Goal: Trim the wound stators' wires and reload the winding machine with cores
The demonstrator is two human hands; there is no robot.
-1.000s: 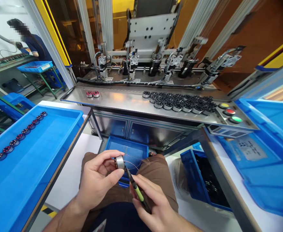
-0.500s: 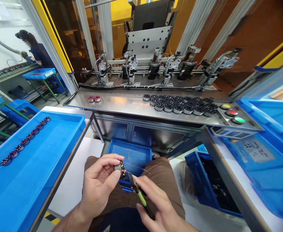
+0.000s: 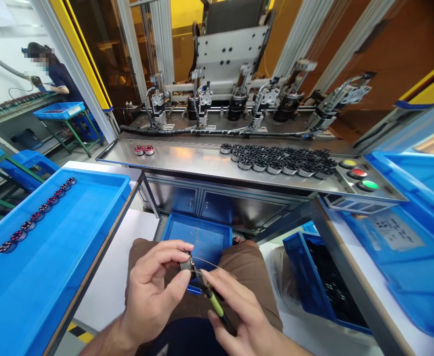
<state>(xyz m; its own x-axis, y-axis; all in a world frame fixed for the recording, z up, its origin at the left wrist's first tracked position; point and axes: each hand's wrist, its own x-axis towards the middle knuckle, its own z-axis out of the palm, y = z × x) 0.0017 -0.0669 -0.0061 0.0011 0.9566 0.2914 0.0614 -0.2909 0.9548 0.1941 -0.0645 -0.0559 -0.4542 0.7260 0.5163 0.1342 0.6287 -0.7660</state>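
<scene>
left grip [image 3: 153, 291] pinches wound stator [image 3: 186, 263] | right grip [image 3: 239, 316] clasps cutters [image 3: 211, 295] | blue bin [image 3: 202, 236] beneath | blue tray [image 3: 54, 257] left

Head view, looking down, hands close

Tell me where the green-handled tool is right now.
In the head view, bottom centre: the green-handled tool is in the right hand, its tip at the small wound part pinched by the left hand.
</scene>
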